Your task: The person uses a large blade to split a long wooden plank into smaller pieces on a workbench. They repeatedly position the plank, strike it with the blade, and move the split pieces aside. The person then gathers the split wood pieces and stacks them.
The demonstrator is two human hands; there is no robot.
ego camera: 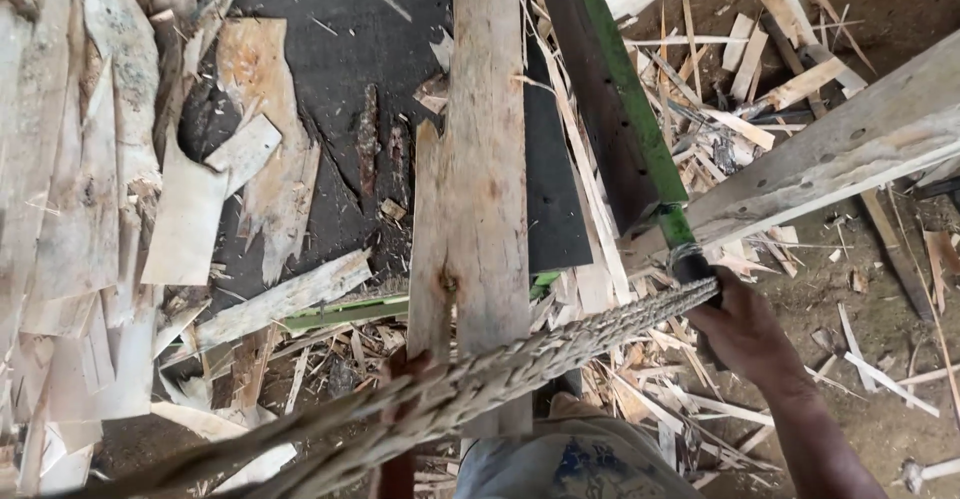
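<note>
A long pale wood strip (485, 159) runs up the middle over a dark sheet (340, 69). My left hand (402, 367) grips the strip's near end, half hidden by a braided rope (520, 364) that crosses diagonally from lower left to right. The rope ends at my right hand (748, 334). That hand is closed around the black handle (690, 262) at the near end of a dark bar with a green edge (625, 99), which slants up and away. The bar lies just right of the strip.
Torn veneer sheets (185, 219) pile up on the left. Splinters and offcuts (720, 109) litter the dirt floor at right and around my feet. A thick grey beam (850, 149) slants across the right side. My patterned clothing (560, 464) shows at the bottom.
</note>
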